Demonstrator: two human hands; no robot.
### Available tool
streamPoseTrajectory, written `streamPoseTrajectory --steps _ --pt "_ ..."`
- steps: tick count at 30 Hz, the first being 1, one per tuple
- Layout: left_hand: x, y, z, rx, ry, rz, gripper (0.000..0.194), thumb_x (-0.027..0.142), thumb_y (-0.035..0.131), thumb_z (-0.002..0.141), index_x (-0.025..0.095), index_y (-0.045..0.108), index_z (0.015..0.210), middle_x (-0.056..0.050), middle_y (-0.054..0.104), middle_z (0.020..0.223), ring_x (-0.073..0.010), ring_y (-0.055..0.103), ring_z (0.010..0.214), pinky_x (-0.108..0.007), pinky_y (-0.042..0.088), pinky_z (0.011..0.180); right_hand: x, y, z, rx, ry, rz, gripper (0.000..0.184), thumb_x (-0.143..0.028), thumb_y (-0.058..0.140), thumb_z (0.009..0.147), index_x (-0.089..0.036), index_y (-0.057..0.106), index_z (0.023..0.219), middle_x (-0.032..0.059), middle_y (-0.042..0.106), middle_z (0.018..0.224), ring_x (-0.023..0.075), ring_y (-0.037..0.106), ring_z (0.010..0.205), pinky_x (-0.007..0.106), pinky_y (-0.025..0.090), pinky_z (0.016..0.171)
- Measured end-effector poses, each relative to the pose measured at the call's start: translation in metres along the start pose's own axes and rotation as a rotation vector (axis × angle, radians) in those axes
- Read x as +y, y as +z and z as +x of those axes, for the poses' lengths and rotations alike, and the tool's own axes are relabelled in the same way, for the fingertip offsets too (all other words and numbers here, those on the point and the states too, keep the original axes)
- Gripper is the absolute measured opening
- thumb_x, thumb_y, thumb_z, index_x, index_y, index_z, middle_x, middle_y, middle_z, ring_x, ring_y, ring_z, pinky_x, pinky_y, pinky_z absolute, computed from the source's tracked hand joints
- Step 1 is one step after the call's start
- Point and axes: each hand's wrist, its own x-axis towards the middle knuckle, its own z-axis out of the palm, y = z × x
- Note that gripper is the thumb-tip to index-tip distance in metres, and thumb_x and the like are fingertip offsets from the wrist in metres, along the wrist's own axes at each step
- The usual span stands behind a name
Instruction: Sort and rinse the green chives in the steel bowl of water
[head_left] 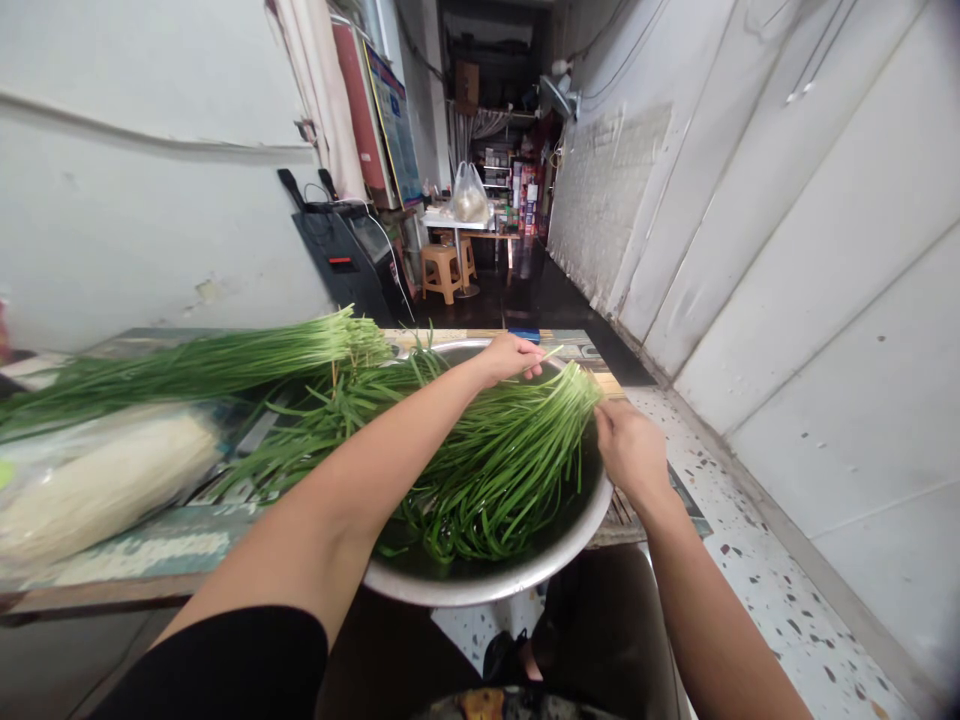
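Observation:
A large metal basin holds a heap of long green garlic chives, their pale stem ends resting at its right rim. My left hand reaches over the heap at the far side, its fingers closed on a thin pale chive stalk. By the right rim, my right hand is closed, fingertips at the pale stem ends; what they pinch, if anything, is hidden. Another bundle of chives lies left of the basin, pale ends toward it. Loose leaves hang over the basin's left side.
A bag of white noodle-like strands lies on the patchwork-topped table at left. Behind stand a black machine, orange stools and a small table with a plastic bag. A white wall runs along the right.

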Motion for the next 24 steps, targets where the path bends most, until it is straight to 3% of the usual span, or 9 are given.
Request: streamPoseTrajectory --steps 24 --pt "-0.0021 -0.0005 0.0009 -0.012 0.014 -0.001 0.018 0.012 0.057 0.079 0.007 0.071 0.089 -0.003 0.065 0.064 -0.0052 0.052 0.049 -0.018 0.042 0.055 0.0012 0.0020 0.0010 0.015 -0.001 -0.011 0.028 -0.026 0.038 0.091 -0.019 0.057 0.072 0.0041 0.061 0.077 0.0143 0.052 0.070 0.026 0.029 0.062"
